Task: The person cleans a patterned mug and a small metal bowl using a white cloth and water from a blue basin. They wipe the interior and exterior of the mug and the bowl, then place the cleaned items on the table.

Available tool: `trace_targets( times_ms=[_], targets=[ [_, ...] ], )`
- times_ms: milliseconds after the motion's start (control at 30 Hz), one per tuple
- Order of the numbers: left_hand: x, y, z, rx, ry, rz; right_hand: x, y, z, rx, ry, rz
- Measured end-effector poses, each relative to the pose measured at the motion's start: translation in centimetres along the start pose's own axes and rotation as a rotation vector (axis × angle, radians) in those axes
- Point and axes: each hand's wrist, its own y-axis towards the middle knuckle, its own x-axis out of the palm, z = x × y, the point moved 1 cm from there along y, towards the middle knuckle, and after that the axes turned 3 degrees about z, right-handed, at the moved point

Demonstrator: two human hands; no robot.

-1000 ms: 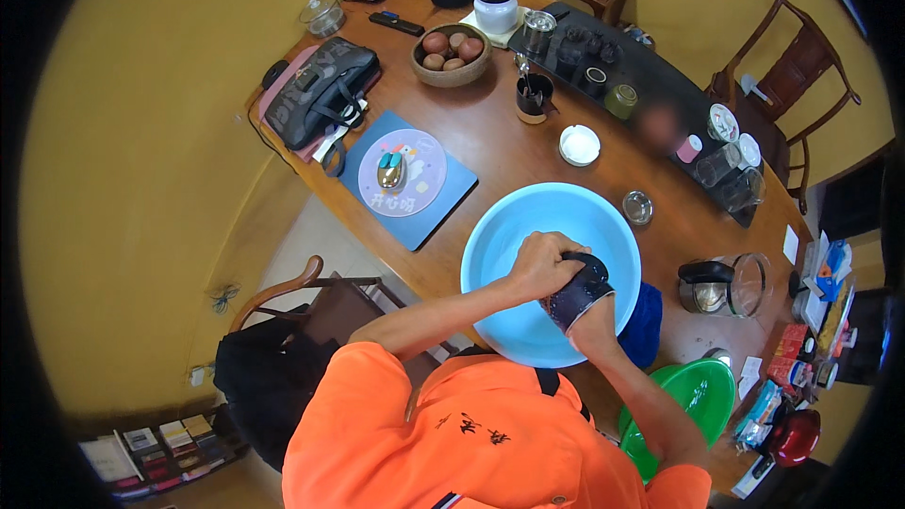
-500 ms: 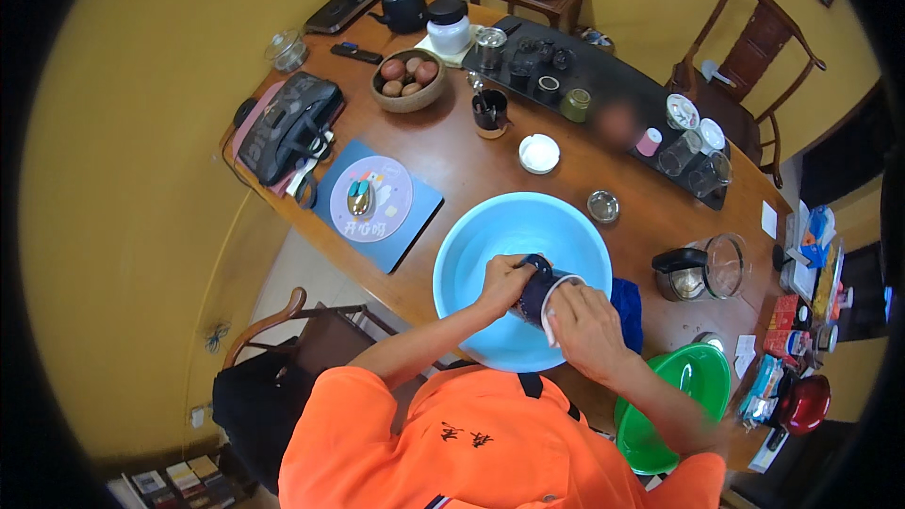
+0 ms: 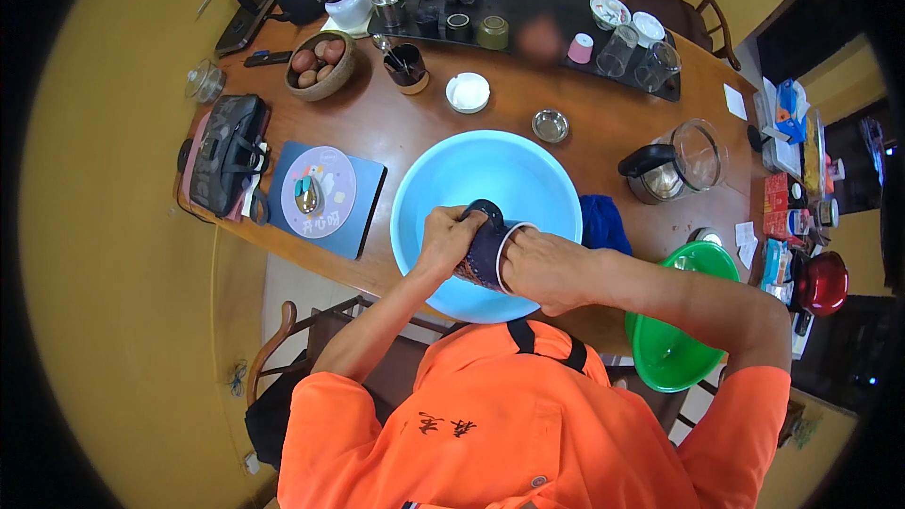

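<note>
My left hand (image 3: 445,240) is closed on a dark mug (image 3: 484,253) with a pale rim, its fingers by the handle. The mug lies tilted on its side, mouth toward the right, over the near half of a light blue basin (image 3: 407,181). Into that mouth reach the fingers of my right hand (image 3: 554,270). The mug wall hides them, so whether they hold anything does not show. A dark blue cloth (image 3: 604,224) lies against the basin's right side.
A green basin (image 3: 667,372) is at the right table edge, below a glass pitcher (image 3: 696,155). Beyond the blue basin are a white ashtray (image 3: 468,92), a small metal dish (image 3: 551,125) and a black tray (image 3: 528,14) of cups. Left lie a blue mat (image 3: 370,212) and black bag (image 3: 226,153).
The mug has turned so its mouth points more to the right. My right forearm now comes in more from the side, with its fingers still in the mug. The whole view has shifted.
</note>
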Motion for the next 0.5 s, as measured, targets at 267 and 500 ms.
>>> trace_targets(
  times_ms=[267,500],
  targets=[
    [-0.1,-0.9,4.3,0.355,0.135,0.139,4.2,2.4,1.1,0.164,0.469,0.646],
    [1.1,-1.3,5.2,0.877,0.353,0.357,5.9,3.1,1.1,0.702,2.401,0.916]
  ],
)
